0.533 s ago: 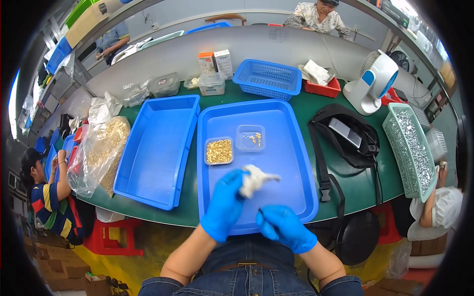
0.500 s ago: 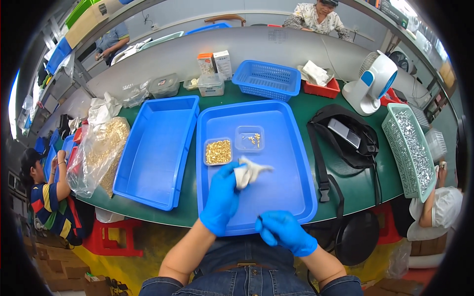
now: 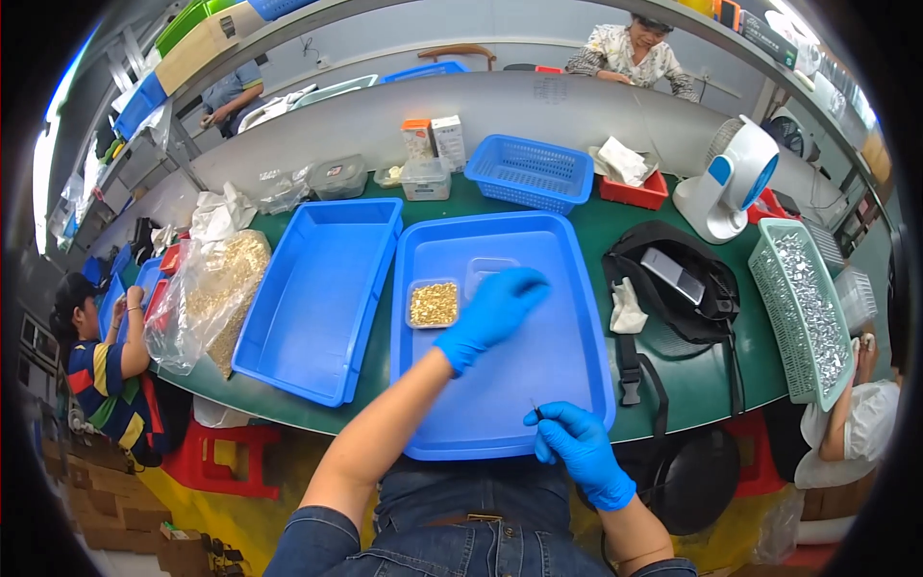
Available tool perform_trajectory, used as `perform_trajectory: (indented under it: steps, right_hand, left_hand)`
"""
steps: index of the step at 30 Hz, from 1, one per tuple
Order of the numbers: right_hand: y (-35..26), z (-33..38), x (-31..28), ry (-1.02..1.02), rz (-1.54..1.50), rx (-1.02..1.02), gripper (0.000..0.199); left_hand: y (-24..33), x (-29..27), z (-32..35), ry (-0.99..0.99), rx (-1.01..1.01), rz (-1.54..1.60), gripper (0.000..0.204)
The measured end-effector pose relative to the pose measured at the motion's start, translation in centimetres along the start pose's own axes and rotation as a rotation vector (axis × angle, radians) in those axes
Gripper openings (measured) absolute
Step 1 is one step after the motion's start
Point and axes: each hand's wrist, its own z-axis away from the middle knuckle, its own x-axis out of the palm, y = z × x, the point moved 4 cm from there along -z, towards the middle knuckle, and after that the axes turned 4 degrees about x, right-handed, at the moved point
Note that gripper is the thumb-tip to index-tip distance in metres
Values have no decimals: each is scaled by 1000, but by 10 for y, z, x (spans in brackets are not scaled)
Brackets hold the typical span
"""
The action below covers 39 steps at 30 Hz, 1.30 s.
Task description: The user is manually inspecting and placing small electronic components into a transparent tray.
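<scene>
Head view showed the left hand (image 3: 492, 306) curled over a clear dish (image 3: 486, 272), grip unclear; right hand (image 3: 575, 444) pinched tweezers (image 3: 535, 411) nearer the body.

left hand (image 3: 492, 310): blue glove | right hand (image 3: 575, 444): blue glove | forearms bare | denim sleeves, jeans

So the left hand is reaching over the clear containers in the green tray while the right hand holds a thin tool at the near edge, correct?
Not quite: the tray is blue, not green; green is the table under it. The head view shows this. The rest stands: the left hand reaches over the clear containers, and the right hand holds a thin tool at the near edge.
</scene>
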Motion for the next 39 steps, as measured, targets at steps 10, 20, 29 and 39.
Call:
perform_trajectory:
  steps: [10,20,29,39]
  right_hand:
    - [-39,-63,7,-55,389,-107,16]
    - [-40,-144,22,7,1111,-520,22]
    - [-58,-171,41,113,1164,-586,20]
    - [-47,-174,24,206,925,-587,13]
  left_hand:
    - [-62,-84,70,3,-97,-1005,15]
    - [-75,-83,65,238,-113,-683,12]
    - [-81,-80,64,342,-436,707,9]
    - [-77,-72,62,339,-458,1159,12]
